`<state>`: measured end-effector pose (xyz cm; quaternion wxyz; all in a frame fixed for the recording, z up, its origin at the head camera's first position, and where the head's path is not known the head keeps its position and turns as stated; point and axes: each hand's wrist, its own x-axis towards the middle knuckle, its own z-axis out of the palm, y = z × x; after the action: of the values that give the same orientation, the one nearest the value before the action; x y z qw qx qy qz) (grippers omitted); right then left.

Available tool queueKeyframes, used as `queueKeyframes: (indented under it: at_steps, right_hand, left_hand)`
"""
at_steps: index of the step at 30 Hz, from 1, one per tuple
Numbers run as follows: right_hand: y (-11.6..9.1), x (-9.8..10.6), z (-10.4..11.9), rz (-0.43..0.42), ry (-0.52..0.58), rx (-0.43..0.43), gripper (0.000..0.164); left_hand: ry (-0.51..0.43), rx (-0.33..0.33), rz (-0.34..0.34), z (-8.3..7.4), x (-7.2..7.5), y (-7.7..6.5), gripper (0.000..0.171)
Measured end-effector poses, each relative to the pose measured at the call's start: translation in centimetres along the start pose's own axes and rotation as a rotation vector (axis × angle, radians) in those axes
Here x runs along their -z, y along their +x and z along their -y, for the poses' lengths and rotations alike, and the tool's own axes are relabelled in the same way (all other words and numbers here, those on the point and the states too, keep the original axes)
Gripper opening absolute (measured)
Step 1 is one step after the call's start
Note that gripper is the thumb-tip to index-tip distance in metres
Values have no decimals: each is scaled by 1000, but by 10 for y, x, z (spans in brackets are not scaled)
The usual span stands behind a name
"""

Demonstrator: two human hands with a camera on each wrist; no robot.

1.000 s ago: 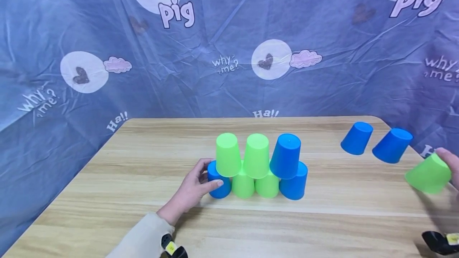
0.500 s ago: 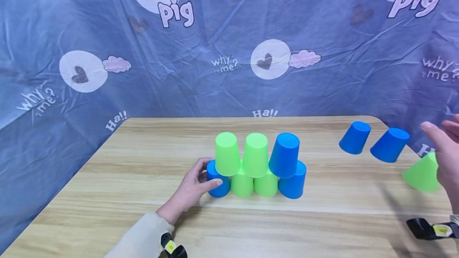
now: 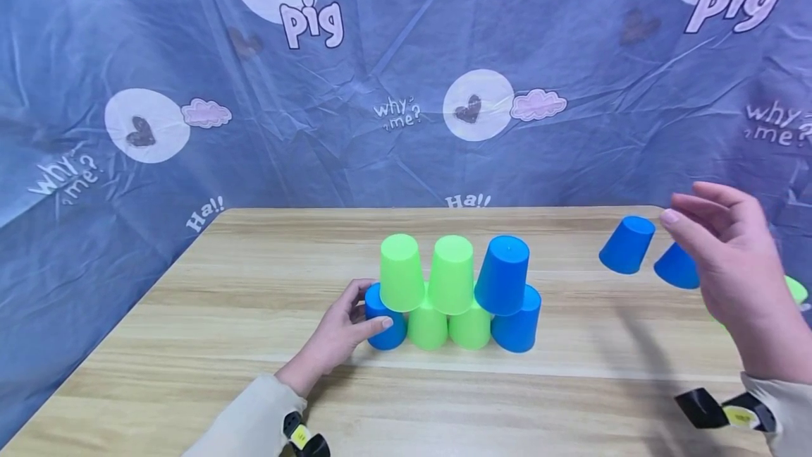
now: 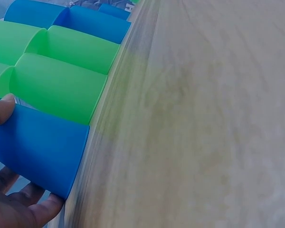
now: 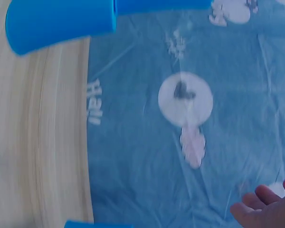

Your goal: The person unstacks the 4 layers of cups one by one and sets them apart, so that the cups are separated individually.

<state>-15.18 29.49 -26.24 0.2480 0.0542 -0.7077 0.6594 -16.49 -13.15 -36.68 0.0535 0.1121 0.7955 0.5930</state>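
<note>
My left hand holds the upside-down blue cup at the left end of a bottom row. In the left wrist view its thumb and fingertips lie on opposite sides of that cup. Beside it stand two green cups, then another blue cup. Two green cups and a blue cup form the upper row, bridging those below. On the right, my right hand is raised with loosely bent fingers and nothing in it. It overlaps a blue cup in the head view.
Another upside-down blue cup stands at the table's back right. A green cup is mostly hidden behind the right wrist. The wooden table ends at a printed blue curtain.
My right hand has let go of the green cup at the far right, risen and moved left in front of a blue cup. The left hand has stayed at the bottom-row blue cup.
</note>
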Motion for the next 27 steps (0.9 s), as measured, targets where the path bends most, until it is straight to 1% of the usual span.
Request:
queueKeyframes:
  at_steps: [1, 4, 7, 9, 10, 12, 17, 19, 27]
  right_hand:
    - [-1, -4, 0, 34, 37, 9, 47]
    - [-4, -15, 0, 127, 86, 20, 45]
    - [-7, -26, -1, 221, 204, 33, 44]
    - [-8, -33, -3, 273, 244, 37, 45]
    - [-9, -36, -3, 292, 241, 39, 45]
    - [-12, -43, -3, 322, 191, 27, 45]
    - [-18, -59, -1, 379, -48, -22, 45]
    - [-21, -65, -1, 398, -117, -28, 45]
    - [-29, -88, 0, 430, -223, -39, 48]
  left_hand:
    - [0, 0, 1, 0, 0, 0, 51]
    - [0, -1, 3, 0, 1, 0, 51]
    - [0, -1, 3, 0, 1, 0, 51]
    - [-1, -1, 4, 1, 1, 0, 51]
    - [-1, -2, 5, 1, 1, 0, 51]
    - [1, -3, 7, 1, 1, 0, 51]
    - [10, -3, 7, 0, 1, 0, 51]
    - [14, -1, 5, 0, 2, 0, 52]
    - [21, -6, 8, 1, 2, 0, 52]
